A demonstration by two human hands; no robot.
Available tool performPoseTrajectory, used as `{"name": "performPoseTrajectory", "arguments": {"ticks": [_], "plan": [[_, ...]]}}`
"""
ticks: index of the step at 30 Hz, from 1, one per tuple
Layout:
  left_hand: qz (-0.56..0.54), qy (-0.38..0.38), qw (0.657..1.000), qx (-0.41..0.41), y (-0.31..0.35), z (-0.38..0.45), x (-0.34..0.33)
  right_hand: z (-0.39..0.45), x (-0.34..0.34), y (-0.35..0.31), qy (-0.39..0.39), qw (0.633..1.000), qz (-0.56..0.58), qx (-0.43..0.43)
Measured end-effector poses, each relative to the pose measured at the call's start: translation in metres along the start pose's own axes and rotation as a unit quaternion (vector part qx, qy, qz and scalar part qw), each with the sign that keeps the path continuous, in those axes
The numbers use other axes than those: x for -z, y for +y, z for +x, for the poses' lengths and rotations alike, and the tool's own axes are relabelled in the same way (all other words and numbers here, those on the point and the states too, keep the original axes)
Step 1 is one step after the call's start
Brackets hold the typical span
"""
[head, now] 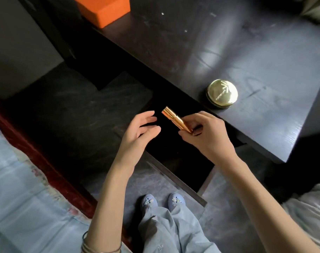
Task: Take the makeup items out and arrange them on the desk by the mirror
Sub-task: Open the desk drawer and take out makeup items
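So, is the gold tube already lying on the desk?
No, the right hand grips the gold tube in the air over the open drawer; only the round gold compact sits on the desk.

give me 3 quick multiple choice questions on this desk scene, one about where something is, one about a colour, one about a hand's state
1. Where is the round gold compact?
A. on the desk near its front edge
B. in the open drawer
C. on the floor

2. What colour is the box at the back of the desk?
A. blue
B. orange
C. white

3. What is the right hand doing?
A. resting flat on the desk
B. hanging empty
C. gripping the gold lipstick tube

Answers: 1 A, the compact sits on the desktop by the edge. 2 B, the box is bright orange. 3 C, its fingers curl round the tube, while the left hand is open beside it.
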State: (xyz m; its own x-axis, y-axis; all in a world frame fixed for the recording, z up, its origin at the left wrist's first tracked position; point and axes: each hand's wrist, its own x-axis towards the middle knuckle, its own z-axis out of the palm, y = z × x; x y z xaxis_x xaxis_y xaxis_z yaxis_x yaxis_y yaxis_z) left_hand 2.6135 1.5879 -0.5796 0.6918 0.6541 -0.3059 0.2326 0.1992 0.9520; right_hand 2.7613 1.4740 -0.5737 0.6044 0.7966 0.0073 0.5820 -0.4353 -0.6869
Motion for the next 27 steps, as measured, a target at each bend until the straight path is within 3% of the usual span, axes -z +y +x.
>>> {"name": "performPoseTrajectory", "arguments": {"ticks": [8,15,27], "plan": [[0.019,-0.086,0.995,-0.038,0.049,0.004,-0.051,0.005,0.094,0.028,0.188,0.976,-0.039,-0.106],[0.04,-0.107,0.993,-0.029,0.05,0.009,-0.076,0.022,0.096,0.074,0.162,0.965,-0.088,-0.185],[0.046,-0.093,0.995,-0.005,0.037,0.013,-0.076,0.03,0.087,0.077,0.16,0.973,-0.04,-0.16]]}}
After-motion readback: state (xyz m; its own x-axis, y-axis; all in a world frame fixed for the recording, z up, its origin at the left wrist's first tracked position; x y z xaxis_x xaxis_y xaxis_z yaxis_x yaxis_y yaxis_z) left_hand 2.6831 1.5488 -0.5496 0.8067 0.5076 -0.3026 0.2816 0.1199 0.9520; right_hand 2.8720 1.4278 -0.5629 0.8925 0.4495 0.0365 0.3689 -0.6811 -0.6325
